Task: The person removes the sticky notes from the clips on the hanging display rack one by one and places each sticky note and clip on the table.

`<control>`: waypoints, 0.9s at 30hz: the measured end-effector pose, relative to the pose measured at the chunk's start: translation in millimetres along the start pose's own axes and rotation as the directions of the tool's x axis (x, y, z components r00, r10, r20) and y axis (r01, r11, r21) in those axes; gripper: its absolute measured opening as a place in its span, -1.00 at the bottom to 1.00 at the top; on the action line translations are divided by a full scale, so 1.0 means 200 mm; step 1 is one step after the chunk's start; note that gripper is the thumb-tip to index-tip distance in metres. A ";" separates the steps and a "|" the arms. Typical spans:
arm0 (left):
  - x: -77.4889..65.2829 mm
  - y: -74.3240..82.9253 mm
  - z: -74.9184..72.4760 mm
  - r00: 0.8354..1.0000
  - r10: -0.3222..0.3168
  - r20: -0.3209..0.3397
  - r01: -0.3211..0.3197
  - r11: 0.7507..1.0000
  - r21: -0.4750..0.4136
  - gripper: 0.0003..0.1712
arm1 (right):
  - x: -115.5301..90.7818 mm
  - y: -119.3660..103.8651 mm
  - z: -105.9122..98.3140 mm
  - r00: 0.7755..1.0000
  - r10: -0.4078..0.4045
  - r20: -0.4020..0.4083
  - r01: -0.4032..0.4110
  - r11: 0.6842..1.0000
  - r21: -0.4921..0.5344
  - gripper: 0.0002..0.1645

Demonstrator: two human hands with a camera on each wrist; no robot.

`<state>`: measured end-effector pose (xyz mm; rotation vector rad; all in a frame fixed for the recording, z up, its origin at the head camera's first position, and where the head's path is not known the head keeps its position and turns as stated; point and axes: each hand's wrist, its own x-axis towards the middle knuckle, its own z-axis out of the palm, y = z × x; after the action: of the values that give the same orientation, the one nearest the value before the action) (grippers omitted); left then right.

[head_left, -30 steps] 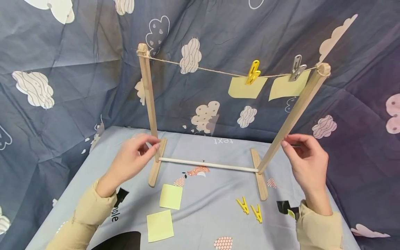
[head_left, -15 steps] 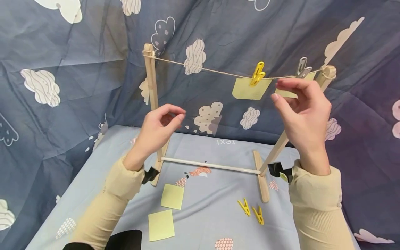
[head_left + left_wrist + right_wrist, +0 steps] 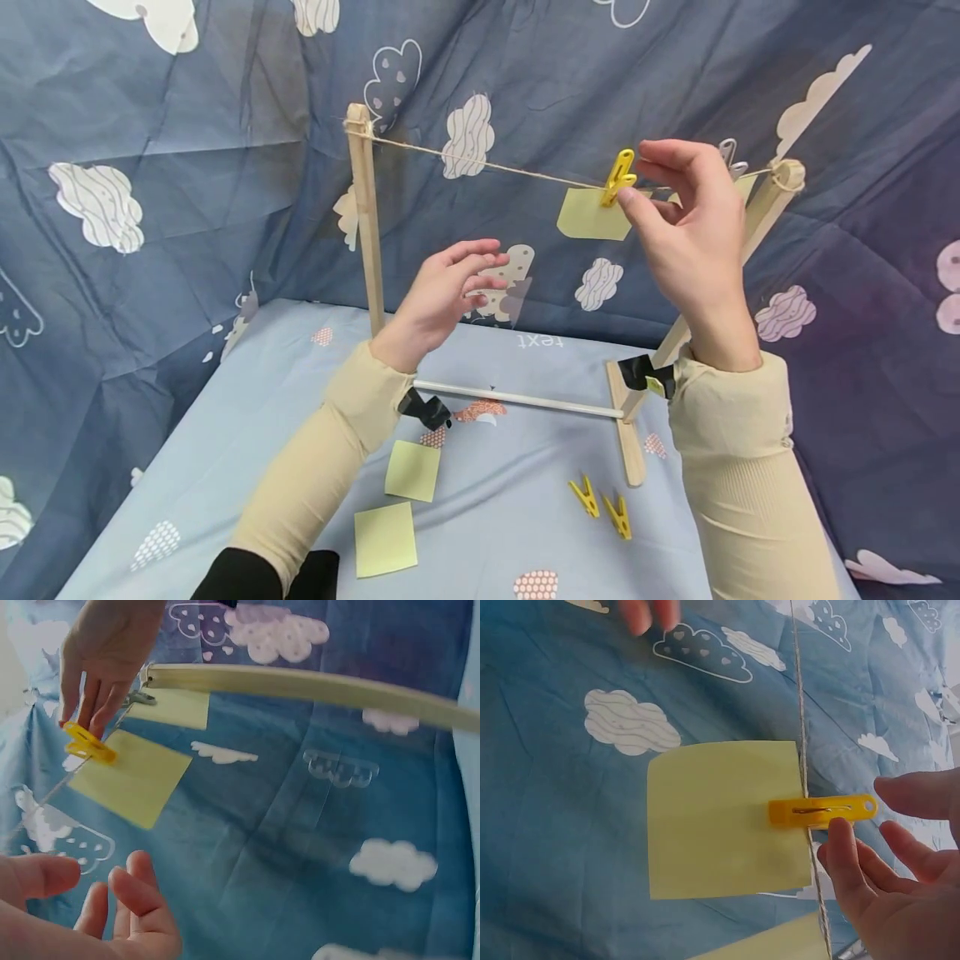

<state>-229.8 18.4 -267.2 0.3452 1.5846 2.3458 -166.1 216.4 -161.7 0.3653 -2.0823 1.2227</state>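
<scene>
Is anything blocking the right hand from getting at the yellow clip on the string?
Nothing visible blocks it. The right hand is close beside the yellow clip, though whether it touches is unclear; the left hand is lower and to the left, out of the way.

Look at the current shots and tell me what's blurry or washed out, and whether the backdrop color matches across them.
Head view: fairly crisp, yellow clip reading clearly, backdrop dark slate; left wrist view: softer and hazier, pale toward the upper-left corner, backdrop teal-blue; right wrist view: left hand a blur at the top edge, brighter toward the right edge, backdrop teal-blue too.
</scene>
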 end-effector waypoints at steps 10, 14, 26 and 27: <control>0.09 -0.08 0.13 0.991 -0.128 0.043 0.132 0.983 -0.125 -0.62 | 0.06 0.07 0.03 0.999 0.033 0.028 -0.033 0.999 -0.022 -0.56; 0.11 -0.09 0.17 0.991 -0.120 0.067 0.127 0.985 -0.113 -0.60 | 0.07 0.07 0.03 0.999 0.037 0.039 -0.037 0.999 -0.004 -0.58; 0.13 -0.11 0.26 0.994 -0.011 0.106 0.030 0.982 -0.188 -0.57 | 0.07 0.07 0.02 0.998 0.055 0.036 -0.055 0.998 0.004 -0.59; 0.13 -0.11 0.26 0.994 0.002 0.109 0.019 0.980 -0.197 -0.56 | 0.07 0.07 0.02 0.998 0.056 0.034 -0.056 0.998 0.005 -0.59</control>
<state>-233.1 81.1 -267.0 0.4128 1.2876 2.4078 -186.3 221.7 -162.2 0.3344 -2.1318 1.2634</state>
